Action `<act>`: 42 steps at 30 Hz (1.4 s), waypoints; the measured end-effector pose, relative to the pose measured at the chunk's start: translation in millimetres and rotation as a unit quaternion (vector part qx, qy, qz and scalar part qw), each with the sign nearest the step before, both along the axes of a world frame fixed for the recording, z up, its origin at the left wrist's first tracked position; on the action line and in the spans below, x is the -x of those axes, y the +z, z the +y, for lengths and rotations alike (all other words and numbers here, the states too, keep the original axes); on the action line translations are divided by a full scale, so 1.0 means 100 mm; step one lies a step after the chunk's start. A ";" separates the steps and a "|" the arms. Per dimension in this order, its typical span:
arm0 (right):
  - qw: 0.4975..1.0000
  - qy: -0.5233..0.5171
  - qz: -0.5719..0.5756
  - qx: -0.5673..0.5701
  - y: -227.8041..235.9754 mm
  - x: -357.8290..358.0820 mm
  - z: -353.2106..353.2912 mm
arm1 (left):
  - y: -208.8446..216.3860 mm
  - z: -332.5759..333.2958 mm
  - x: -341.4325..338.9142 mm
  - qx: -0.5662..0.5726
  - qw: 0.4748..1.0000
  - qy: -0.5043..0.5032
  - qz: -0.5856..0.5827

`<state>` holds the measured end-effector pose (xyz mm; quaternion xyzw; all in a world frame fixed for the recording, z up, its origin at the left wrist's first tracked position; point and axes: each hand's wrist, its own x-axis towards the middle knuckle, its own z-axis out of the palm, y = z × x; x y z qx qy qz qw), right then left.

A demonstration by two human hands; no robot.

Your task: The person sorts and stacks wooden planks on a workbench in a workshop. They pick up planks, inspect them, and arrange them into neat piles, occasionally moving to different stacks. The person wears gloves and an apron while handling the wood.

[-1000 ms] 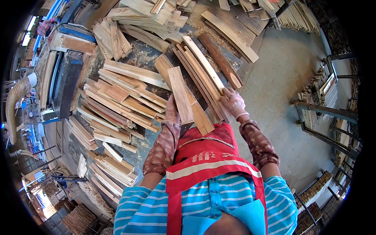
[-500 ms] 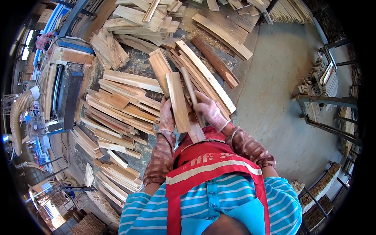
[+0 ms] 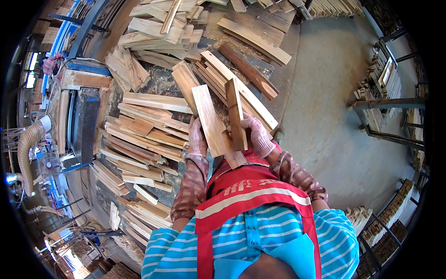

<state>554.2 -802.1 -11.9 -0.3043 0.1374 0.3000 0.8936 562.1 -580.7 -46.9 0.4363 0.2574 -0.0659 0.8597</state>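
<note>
R hand has changed most: 1 sec ago it was over by the long strips at the right; now it's in near the middle, fingers clamped on a narrow brown board. Half a sec ago that board showed mostly its thin edge; now it's turned so the broad face shows, approx upright in view, far end tipped slightly left.

L hand has stayed put, fingers closed on the left edge of a wider pale board; fingertips hidden behind it, so can't tell if they also grip the wood underneath. Another board pokes out below, near end by the red apron.

What it means for the work: both hands are now taken up w/ wood, side by side, w/ the 2 broad faces in plain view, so prob. easy to compare.

Both held boards are in front of the apron, at the near side of the tabletop; rows of boards lie to the left, a dark plank beyond the strips.
</note>
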 end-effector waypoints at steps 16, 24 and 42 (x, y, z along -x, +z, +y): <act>0.997 -0.045 -0.040 0.046 -0.18 0.11 0.11 | 0.14 0.01 -0.07 -0.039 0.998 0.007 -0.047; 0.749 0.068 -0.379 0.540 0.41 0.11 0.28 | 0.35 -0.17 -0.13 -0.049 0.997 0.015 -0.056; 0.875 -0.117 -0.267 0.386 0.30 0.23 0.30 | 0.37 -0.09 -0.26 -0.062 0.993 0.004 -0.099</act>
